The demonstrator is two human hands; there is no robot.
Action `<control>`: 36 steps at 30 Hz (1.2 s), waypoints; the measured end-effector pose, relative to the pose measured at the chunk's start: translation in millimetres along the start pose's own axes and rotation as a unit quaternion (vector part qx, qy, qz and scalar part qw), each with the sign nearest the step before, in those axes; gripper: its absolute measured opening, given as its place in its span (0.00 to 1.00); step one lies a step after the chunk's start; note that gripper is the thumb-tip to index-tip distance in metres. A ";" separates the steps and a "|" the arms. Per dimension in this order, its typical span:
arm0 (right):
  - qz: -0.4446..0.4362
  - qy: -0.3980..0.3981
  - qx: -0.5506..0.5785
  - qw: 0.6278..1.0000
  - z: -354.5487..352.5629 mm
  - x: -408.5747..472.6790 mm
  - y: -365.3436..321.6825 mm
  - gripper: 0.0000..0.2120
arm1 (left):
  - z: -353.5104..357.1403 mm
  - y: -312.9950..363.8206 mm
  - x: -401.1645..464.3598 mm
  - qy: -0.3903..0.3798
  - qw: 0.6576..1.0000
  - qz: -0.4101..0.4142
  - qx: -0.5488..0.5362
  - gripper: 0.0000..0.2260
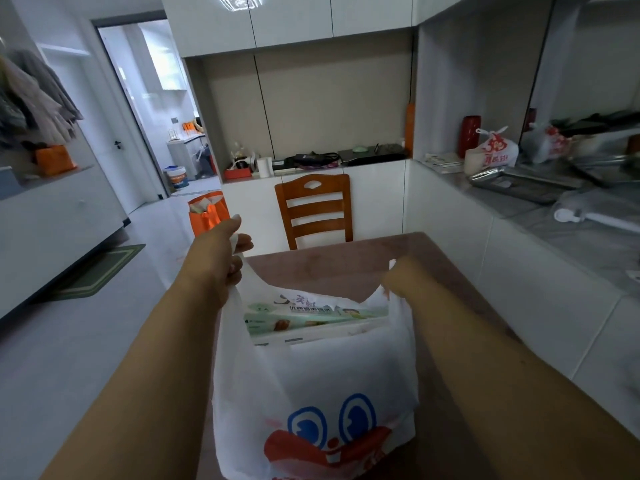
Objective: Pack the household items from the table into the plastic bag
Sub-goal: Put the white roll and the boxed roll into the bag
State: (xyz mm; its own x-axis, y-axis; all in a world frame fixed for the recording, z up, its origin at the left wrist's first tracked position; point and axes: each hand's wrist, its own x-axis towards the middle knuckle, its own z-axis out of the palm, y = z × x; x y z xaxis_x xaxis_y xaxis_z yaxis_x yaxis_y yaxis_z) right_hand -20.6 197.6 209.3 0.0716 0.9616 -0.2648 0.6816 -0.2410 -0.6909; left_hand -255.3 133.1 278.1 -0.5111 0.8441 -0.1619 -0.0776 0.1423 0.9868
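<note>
A white plastic bag (311,382) printed with blue eyes and a red mouth stands on the brown table (346,268) in front of me. My left hand (218,258) grips the bag's left handle and holds it up. My right hand (401,278) grips the right handle, so the bag's mouth is spread wide. Inside lie green and white packs of tissues (311,317), stacked flat near the top. What lies below them is hidden by the bag's wall.
A wooden chair (313,207) stands at the table's far end. An orange bag (207,213) sits on the floor to the left. A grey counter (571,237) on the right holds metal trays (519,183) and a tied bag (493,148).
</note>
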 end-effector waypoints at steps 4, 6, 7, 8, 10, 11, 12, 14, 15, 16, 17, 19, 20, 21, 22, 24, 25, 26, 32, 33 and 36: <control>-0.026 0.050 0.245 0.968 -20.8 9.0 -25.2 0.17 | -0.1 3.8 2.7 0.004 1.000 0.008 -0.017 0.19; -0.074 0.062 0.358 0.929 -37.8 0.9 -38.2 0.30 | -1.3 11.1 5.6 -0.011 0.999 0.010 -0.036 0.20; -0.094 0.060 0.393 0.913 -47.0 -8.0 -44.8 0.30 | -2.1 17.6 8.1 -0.017 0.999 0.013 -0.050 0.20; -0.111 0.062 0.411 0.903 -54.0 -17.9 -48.7 0.30 | -2.4 26.0 9.3 -0.025 0.998 0.018 -0.064 0.20; -0.155 0.066 0.437 0.884 -69.0 -36.4 -53.4 0.28 | -0.8 44.3 8.1 -0.045 0.994 0.040 -0.088 0.16; -0.182 0.063 0.451 0.871 -75.8 -42.6 -55.8 0.27 | 0.4 52.5 6.7 -0.049 0.993 0.052 -0.096 0.16; -0.207 0.061 0.458 0.863 -82.4 -47.6 -57.8 0.26 | 1.1 59.1 5.0 -0.047 0.992 0.061 -0.099 0.18; -0.235 0.067 0.442 0.863 -92.2 -54.4 -60.4 0.25 | 3.7 66.3 1.7 -0.040 0.991 0.075 -0.102 0.23; -0.236 0.075 0.429 0.869 -95.2 -54.5 -60.6 0.24 | 6.5 66.3 -0.6 -0.041 0.991 0.076 -0.101 0.23; -0.233 0.087 0.415 0.875 -96.0 -52.3 -59.5 0.23 | 10.3 63.0 -4.8 -0.043 0.991 0.071 -0.100 0.22; -0.227 0.099 0.400 0.882 -94.0 -48.9 -56.7 0.23 | 15.1 54.9 -7.1 -0.040 0.993 0.060 -0.098 0.18; -0.194 0.099 0.355 0.909 -81.5 -36.7 -45.0 0.25 | 22.7 25.9 -6.1 -0.008 0.997 0.014 -0.073 0.11; -0.168 0.087 0.324 0.927 -71.2 -28.7 -36.9 0.27 | 24.8 8.2 -5.0 0.005 0.998 -0.010 -0.054 0.10; -0.140 0.071 0.291 0.944 -60.6 -22.8 -28.1 0.29 | 25.5 -8.8 -3.2 0.005 0.999 -0.026 -0.040 0.10; -0.114 0.060 0.262 0.956 -50.8 -17.6 -18.6 0.32 | 25.8 -22.5 -1.5 -0.008 0.999 -0.036 -0.032 0.11; -0.091 0.060 0.237 0.965 -41.0 -9.4 -5.9 0.35 | 25.0 -34.2 3.7 -0.035 0.999 -0.033 -0.016 0.14; -0.094 0.064 0.237 0.965 -40.8 -8.4 -4.1 0.34 | 24.6 -33.7 7.1 -0.042 0.999 -0.023 -0.008 0.15; -0.099 0.069 0.237 0.964 -42.3 -7.8 -3.6 0.34 | 24.7 -32.1 10.0 -0.047 0.999 -0.014 -0.001 0.14; -0.109 0.090 0.230 0.963 -48.3 -6.8 -5.2 0.28 | 24.8 -27.8 18.0 -0.037 0.998 -0.032 0.038 0.09; -0.105 0.092 0.228 0.964 -49.0 -6.1 -5.1 0.27 | 26.0 -26.8 18.0 -0.032 0.998 -0.030 0.039 0.08; -0.107 0.121 0.192 0.968 -50.4 -4.8 -5.3 0.27 | 28.6 -26.9 19.7 -0.025 0.998 -0.022 0.052 0.12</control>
State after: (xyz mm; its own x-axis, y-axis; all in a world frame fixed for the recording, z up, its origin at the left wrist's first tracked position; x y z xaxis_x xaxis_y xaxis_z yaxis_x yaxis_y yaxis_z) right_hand 12.2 200.9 248.2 0.1588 0.9863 0.0450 0.3818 -0.0193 -0.9240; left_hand -238.8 160.6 248.2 -0.4664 0.8597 -0.2083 -0.0082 0.2313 0.9729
